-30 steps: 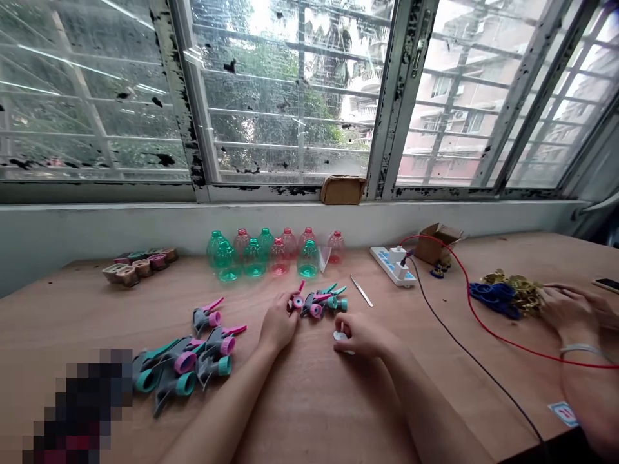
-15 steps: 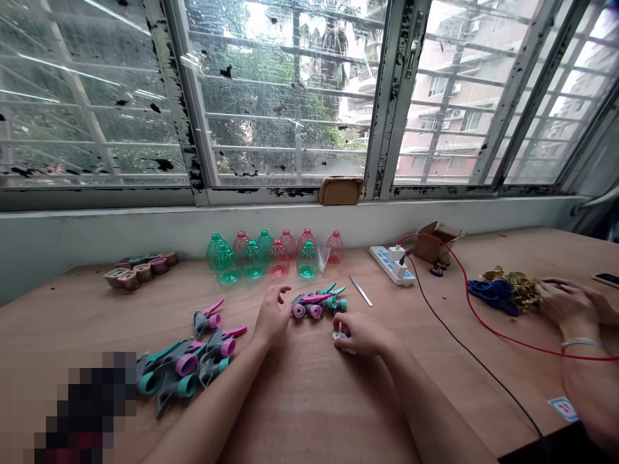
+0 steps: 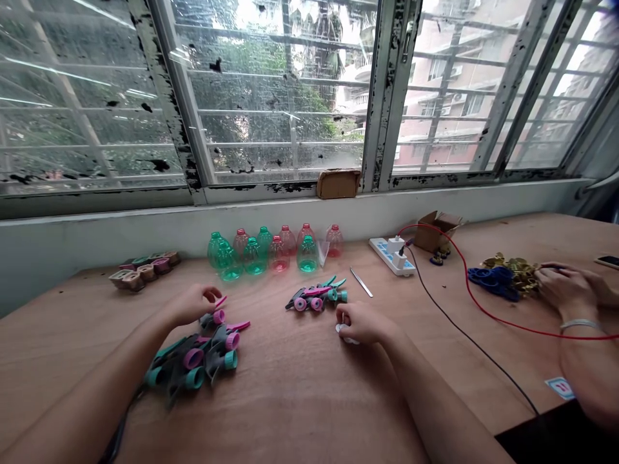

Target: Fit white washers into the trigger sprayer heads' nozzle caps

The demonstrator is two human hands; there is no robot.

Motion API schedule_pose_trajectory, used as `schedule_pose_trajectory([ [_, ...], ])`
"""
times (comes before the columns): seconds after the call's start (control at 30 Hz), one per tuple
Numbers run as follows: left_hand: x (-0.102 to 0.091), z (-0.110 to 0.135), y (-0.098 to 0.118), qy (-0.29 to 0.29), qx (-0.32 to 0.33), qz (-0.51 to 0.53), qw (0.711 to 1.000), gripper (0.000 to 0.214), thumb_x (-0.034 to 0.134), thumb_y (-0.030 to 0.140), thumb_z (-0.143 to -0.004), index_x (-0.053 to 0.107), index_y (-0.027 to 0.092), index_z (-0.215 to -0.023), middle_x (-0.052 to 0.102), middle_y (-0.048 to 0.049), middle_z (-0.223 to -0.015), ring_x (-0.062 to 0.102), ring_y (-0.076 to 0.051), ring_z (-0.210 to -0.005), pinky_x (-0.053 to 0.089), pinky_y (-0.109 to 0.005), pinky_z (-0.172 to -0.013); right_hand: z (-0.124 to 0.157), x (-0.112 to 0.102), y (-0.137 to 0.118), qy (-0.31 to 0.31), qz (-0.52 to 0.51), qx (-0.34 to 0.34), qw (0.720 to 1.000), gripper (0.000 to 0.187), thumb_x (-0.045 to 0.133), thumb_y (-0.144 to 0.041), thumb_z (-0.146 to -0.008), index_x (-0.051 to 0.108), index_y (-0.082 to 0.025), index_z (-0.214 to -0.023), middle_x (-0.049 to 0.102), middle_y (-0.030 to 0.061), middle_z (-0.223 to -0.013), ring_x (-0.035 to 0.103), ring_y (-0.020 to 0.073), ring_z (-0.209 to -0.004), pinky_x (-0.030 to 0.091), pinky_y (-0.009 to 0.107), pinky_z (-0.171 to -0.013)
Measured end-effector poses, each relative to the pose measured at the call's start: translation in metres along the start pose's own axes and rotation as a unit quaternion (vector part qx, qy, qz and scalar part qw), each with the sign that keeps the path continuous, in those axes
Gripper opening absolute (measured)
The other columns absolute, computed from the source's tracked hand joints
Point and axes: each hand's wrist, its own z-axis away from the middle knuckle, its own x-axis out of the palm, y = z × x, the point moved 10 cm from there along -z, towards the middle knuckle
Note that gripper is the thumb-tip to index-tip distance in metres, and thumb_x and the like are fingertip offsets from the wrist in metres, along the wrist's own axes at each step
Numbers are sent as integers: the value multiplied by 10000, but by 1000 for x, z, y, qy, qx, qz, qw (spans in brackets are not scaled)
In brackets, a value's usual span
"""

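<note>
The small grey plastic trigger spray head with a pink collar and lever [image 3: 219, 316] lies left of the middle of the wooden counter [image 3: 300, 406], its lever slanting toward the far right corner. The nearer left hand [image 3: 194, 303] is at its left-edge side, fingers curled over it, whether pinching I cannot tell; well apart, toward the right edge, the right hand [image 3: 362, 323] pinches small flat white pieces [image 3: 349, 339]

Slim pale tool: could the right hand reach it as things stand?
Probably yes: the tool lies just beyond the right hand, nothing visible between, though that hand seems to hold something white.
</note>
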Motion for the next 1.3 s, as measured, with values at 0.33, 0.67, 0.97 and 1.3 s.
schedule_pose_trajectory([
  [0.33, 19, -2, 8, -22, 41, -44, 998, 308, 583, 240, -548, 677, 216, -840, 720, -74, -882, 629, -277, -847, 473, -343, -728, -1, -10, 9, 28, -13, 18, 999, 107, 587, -162, -712, 653, -191, -791, 670, 9, -803, 567, 141, -713, 315, 220, -543],
  [0.67, 5, 70, 144, 138, 162, 16, 977, 361, 536, 348, -810, 599, 263, -1155, 688, -17, -1017, 617, -176, -746, 453, -262, -665, 3, -6, 21, 1, -5, 44, 999, 73, 624, -214, -699, 686, -188, -726, 686, 15, -727, 585, 145, -666, 314, 225, -531],
  [0.97, 100, 92, 158, 100, 190, 120, 969, 307, 536, 169, -781, 623, 276, -1055, 680, -9, -1072, 648, -199, -918, 472, -275, -797, 5, 5, 19, -27, -54, 29, 998, 37, 629, -201, -696, 641, -173, -717, 664, 4, -701, 569, 128, -624, 331, 204, -502],
  [1.3, 119, 85, 152, 16, 169, 178, 969, 392, 566, 168, -745, 624, 260, -1122, 704, -3, -889, 630, -187, -784, 424, -252, -656, 4, 10, 2, -26, -238, -42, 970, 128, 656, -239, -740, 571, -156, -692, 559, -23, -601, 510, 104, -548, 358, 197, -486],
])
